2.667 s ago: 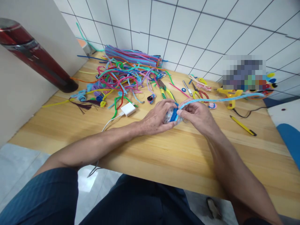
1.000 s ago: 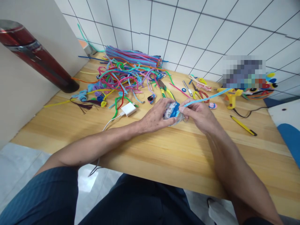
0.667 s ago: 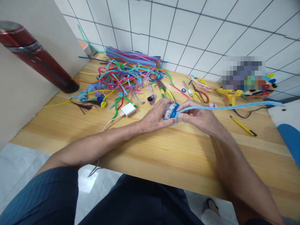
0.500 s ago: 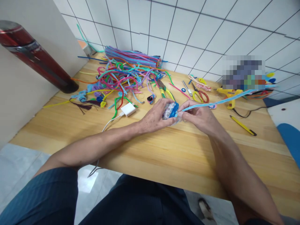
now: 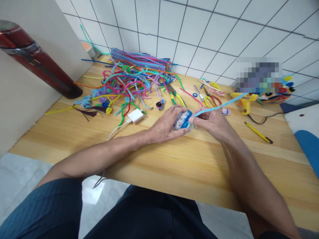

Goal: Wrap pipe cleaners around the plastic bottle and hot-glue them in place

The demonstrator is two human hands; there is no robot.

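Observation:
My left hand (image 5: 166, 125) is wrapped round a small clear, rounded piece banded with blue (image 5: 183, 119), fingers over its far side and thumb along its near side. What lies inside the clear part is too small to make out. At its right end, my right hand (image 5: 209, 121) pinches a light blue pipe cleaner (image 5: 219, 107) between thumb and forefinger. The pipe cleaner's free length sticks out up and to the right over the table. Its other end, by the banded piece, is hidden by my fingertips.
Tangled pipe cleaners (image 5: 129, 79) and a bundle (image 5: 142, 59) lie at the back left. Pliers (image 5: 173, 94), scissors (image 5: 211, 99), a yellow glue gun (image 5: 245, 103) and a yellow cutter (image 5: 258, 132) lie beyond or right of my hands. A white charger (image 5: 136, 116) and red flask (image 5: 42, 63) are left.
The pipe cleaner's free length now reaches less far to the right, its end near the glue gun. Both hands stay at nearly the same spot.

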